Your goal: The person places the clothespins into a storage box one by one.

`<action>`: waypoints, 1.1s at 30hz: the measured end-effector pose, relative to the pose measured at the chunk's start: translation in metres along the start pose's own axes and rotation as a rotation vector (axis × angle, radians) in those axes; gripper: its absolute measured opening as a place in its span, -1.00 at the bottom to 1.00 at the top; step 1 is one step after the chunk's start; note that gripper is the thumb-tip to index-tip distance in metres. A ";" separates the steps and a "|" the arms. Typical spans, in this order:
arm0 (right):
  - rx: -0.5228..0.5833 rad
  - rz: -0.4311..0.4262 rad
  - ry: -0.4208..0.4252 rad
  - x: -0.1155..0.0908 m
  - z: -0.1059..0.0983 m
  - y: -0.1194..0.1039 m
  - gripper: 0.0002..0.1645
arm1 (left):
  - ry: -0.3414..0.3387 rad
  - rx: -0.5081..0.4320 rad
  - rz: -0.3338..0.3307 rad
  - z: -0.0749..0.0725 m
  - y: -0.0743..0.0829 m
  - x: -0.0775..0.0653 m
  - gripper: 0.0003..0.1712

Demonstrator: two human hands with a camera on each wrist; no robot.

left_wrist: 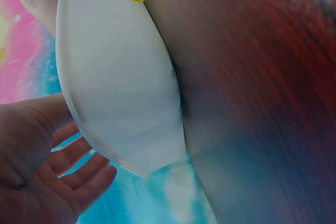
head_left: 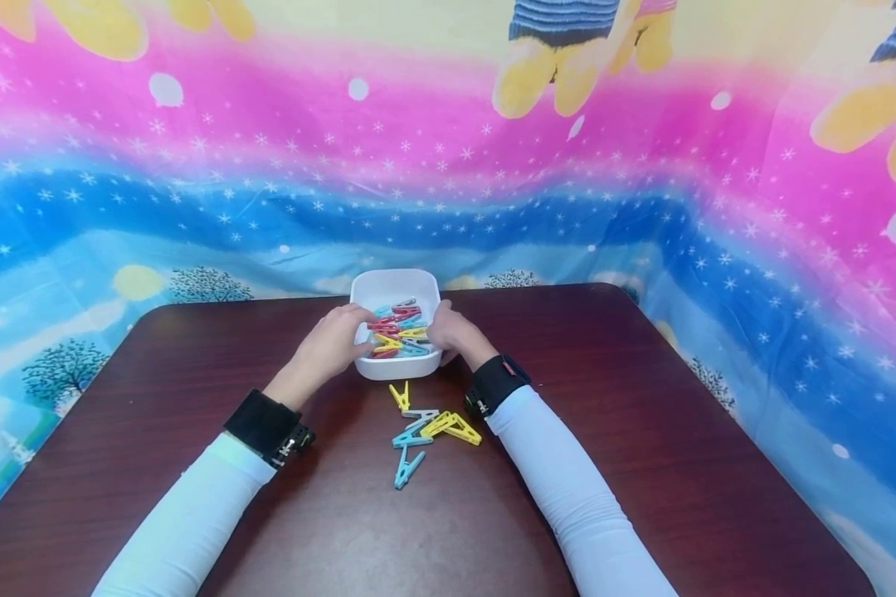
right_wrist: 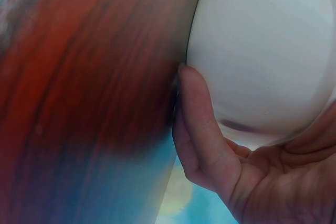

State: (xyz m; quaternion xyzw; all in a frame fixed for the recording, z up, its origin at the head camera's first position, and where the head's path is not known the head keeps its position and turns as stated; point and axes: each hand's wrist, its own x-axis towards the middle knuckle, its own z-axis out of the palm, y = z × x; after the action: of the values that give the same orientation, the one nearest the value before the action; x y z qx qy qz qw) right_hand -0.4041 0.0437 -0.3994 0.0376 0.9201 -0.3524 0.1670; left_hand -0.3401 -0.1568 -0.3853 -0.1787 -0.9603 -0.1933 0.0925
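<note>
A white plastic bin (head_left: 396, 368) stands near the table's far edge, holding several red, yellow, blue and grey clothespins (head_left: 412, 332). My left hand (head_left: 332, 338) is at its left rim, thumb reaching over the edge. In the left wrist view the left fingers (left_wrist: 86, 174) are loosely extended beside the rim. My right hand (head_left: 457, 332) grips the bin's right side. The right wrist view shows its fingers (right_wrist: 199, 114) bent against the outer wall, low near the table. The right thumb's tip is hidden there.
In front of the bin several loose clothespins lie on the dark wooden table (head_left: 328, 514): yellow ones (head_left: 451, 426), a grey one (head_left: 421, 414) and blue ones (head_left: 408, 469). A printed cloth (head_left: 418, 182) hangs behind and around the table.
</note>
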 end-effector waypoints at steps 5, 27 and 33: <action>-0.011 -0.001 -0.002 0.000 0.001 0.001 -0.15 | 0.001 0.005 0.005 0.001 -0.001 -0.001 -0.48; -0.004 0.001 -0.004 -0.003 -0.001 -0.001 -0.16 | 0.045 0.117 0.204 -0.012 0.028 -0.012 -0.47; -0.006 0.002 0.001 -0.001 -0.001 -0.001 -0.17 | 0.043 0.116 0.271 -0.016 0.041 -0.019 -0.51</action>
State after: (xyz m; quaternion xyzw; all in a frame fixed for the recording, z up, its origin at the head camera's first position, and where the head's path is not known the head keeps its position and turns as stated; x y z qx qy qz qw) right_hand -0.4034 0.0435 -0.3977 0.0385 0.9212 -0.3492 0.1669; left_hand -0.3056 -0.1332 -0.3619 -0.2967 -0.9347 -0.1272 0.1485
